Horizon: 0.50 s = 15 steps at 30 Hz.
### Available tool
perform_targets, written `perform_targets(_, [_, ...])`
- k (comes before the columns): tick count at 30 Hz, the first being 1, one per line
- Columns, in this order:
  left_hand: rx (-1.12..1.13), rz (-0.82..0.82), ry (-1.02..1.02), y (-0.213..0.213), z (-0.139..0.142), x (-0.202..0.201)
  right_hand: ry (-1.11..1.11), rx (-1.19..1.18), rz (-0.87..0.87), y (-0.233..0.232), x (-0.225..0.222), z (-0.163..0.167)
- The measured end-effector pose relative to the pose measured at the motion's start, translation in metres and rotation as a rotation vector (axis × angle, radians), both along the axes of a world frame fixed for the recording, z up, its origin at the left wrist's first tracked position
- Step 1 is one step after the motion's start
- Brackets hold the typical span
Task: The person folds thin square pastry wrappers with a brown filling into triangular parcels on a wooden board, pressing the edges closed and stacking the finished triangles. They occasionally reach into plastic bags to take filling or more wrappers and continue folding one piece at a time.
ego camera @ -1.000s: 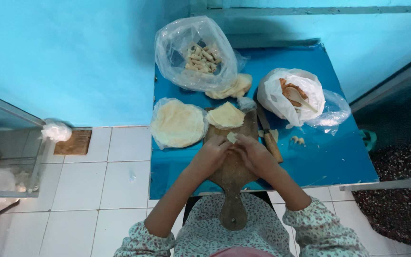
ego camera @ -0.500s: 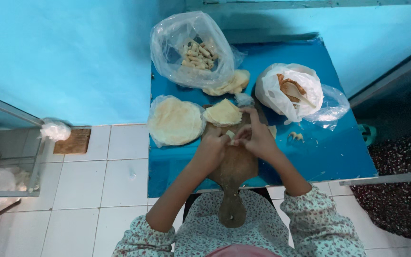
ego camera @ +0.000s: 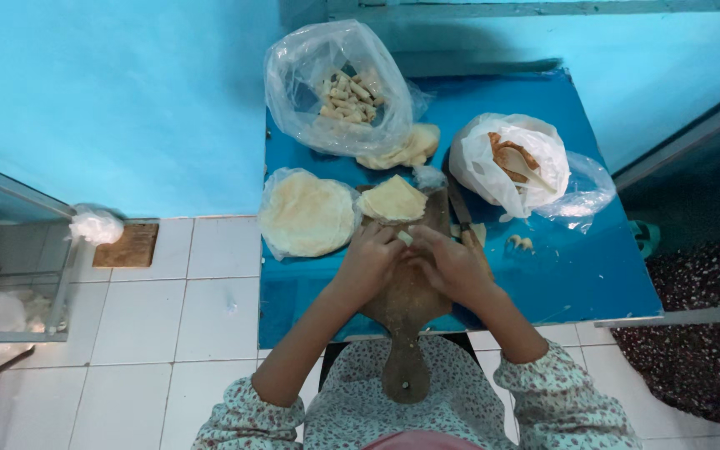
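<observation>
On the wooden board [ego camera: 414, 292] at the near edge of the blue desk [ego camera: 577, 275], the left hand [ego camera: 370, 260] and right hand [ego camera: 452, 263] meet around a small pale dough roll [ego camera: 405, 237]. Both grips are narrow, fingertips pinched on the roll from either side.

Risks:
- The roll is small and appears soft. Uneven pressure could split the wrapper or squeeze out any filling.
- The board's handle overhangs the near edge toward the lap. A downward push on that end could tip the board.
- A knife [ego camera: 458, 208] lies along the board's right side, just beside the right hand. A sideways sweep could strike it.
- The folded wrapper [ego camera: 392, 200] at the board's far end touches the bagged stack of round wrappers [ego camera: 306, 214]. A nudge could drag one against the other.

Limits of view:
- The fingers cover most of the roll, so its seam and ends cannot be checked.
- The contents of the white bag [ego camera: 510, 162] near the right edge are partly hidden. A spoon-like shape shows inside it.
- The finished pieces in the clear bag [ego camera: 339, 87] at the far left corner are too small to count.
- The knife blade is dark and hard to trace.
</observation>
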<state>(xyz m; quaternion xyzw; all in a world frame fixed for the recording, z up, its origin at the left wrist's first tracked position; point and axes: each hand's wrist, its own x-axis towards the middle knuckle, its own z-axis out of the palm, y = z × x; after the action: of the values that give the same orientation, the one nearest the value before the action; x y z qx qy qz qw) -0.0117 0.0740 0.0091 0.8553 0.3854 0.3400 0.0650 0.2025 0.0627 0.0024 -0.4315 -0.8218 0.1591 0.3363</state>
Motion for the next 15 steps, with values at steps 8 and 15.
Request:
perform_targets(8, [0.035,-0.022,0.031,0.001,0.001,-0.002,-0.064,-0.115,0.001,0.008,0.003,0.005])
perform_targets(15, [0.004,0.039,0.038,0.002,0.007,0.002,0.135,-0.340,-0.020,0.019,-0.003,0.030])
